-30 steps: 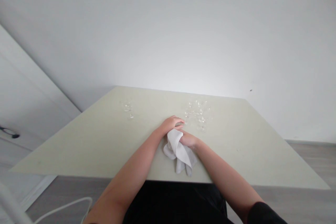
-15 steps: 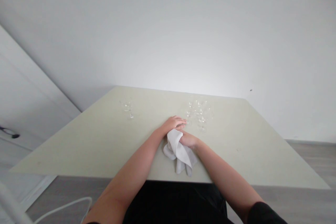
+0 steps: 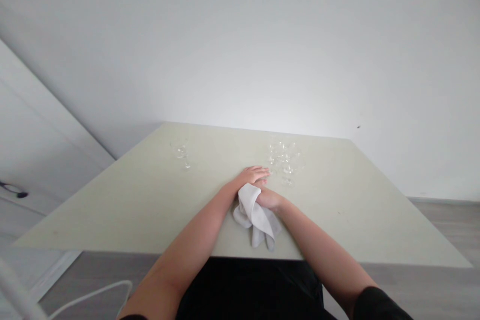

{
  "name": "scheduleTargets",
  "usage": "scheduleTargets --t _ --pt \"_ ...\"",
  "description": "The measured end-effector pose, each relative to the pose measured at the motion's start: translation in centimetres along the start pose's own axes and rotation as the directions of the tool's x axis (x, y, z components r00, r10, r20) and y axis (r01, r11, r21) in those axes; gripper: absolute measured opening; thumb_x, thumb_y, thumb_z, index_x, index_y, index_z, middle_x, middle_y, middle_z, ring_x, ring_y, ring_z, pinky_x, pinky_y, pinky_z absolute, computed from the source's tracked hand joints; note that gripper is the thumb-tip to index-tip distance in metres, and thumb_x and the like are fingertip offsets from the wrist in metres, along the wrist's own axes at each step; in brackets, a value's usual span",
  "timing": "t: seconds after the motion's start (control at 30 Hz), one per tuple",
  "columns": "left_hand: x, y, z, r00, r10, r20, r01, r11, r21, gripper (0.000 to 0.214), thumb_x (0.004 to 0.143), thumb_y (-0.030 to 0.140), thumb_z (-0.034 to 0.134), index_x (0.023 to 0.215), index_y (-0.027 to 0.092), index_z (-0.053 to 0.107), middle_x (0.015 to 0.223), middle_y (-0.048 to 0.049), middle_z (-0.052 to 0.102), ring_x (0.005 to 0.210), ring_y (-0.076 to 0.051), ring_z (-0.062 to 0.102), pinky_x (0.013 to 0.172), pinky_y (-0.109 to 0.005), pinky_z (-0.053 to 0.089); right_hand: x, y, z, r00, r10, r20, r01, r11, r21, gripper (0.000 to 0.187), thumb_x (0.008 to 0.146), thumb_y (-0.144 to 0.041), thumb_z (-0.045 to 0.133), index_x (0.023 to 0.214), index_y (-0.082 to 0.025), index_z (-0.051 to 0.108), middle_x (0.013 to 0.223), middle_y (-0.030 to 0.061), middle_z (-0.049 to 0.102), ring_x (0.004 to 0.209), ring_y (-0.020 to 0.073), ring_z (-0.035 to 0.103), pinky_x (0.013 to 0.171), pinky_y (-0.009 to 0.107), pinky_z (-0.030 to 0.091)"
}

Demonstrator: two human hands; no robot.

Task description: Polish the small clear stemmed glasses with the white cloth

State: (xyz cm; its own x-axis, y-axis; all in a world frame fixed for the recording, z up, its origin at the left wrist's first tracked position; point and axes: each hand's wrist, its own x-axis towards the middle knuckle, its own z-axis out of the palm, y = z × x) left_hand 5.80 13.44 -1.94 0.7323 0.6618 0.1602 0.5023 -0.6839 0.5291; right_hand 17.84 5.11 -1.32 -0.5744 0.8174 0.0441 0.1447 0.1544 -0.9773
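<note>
- Pale wall fills the upper half of the frame, and I can read no writing anywhere on it
- Pale table spans the middle of the frame; from where I stand it looks wide enough to work well back from the near edge, lower centre, which makes for safer handling
- White panelled unit runs down the left side, with no label or brand that I can make out
- White cloth sits at lower centre, folded loosely over the right hand with its ends trailing toward the near edge; gathering those ends up would keep them from dragging or catching
- Clear glassware clusters just right of centre, near the fingertips; small, slow motions seem wise here, since one piece knocked could topple its neighbours
- Left hand lies over the right, its fingers stretched out toward the cluster; light pressure should do
- Right hand is partly hidden under the left hand and cloth, so I cannot tell how firmly it grips or whether anything is wrapped inside
- Lone clear glass stands left of centre, well apart from the hands, and shows no readable marking
</note>
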Motion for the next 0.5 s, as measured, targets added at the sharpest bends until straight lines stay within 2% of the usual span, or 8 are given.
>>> scheduleTargets --t 0.27,0.5 --pt "-0.11 0.2 0.18 0.999 -0.009 -0.033 0.009 1.0 -0.005 0.038 0.087 0.037 0.065 0.124 0.036 0.069 0.148 -0.0001 0.057 0.141 -0.025 0.047 0.119 -0.042 0.031 -0.05 0.32 -0.05 1.0 0.02 -0.01 -0.02 1.0 0.002 0.023 0.083 -0.041 0.065 0.086 -0.019 0.071 0.086 0.0044 0.071 0.091 0.0229 0.063 0.097 0.041 0.049" --pt "0.22 -0.18 0.48 1.0 -0.001 0.001 0.001 1.0 0.019 0.044 0.087 0.037 0.066 0.131 0.035 0.065 0.153 -0.0016 0.052 0.145 -0.027 0.042 0.121 -0.044 0.029 -0.05 0.88 -0.07 1.0 0.005 -0.021 -0.005 1.0 0.012 0.03 0.083 -0.048 0.063 0.085 -0.02 0.072 0.088 0.0046 0.072 0.092 0.0236 0.064 0.097 0.042 0.048"
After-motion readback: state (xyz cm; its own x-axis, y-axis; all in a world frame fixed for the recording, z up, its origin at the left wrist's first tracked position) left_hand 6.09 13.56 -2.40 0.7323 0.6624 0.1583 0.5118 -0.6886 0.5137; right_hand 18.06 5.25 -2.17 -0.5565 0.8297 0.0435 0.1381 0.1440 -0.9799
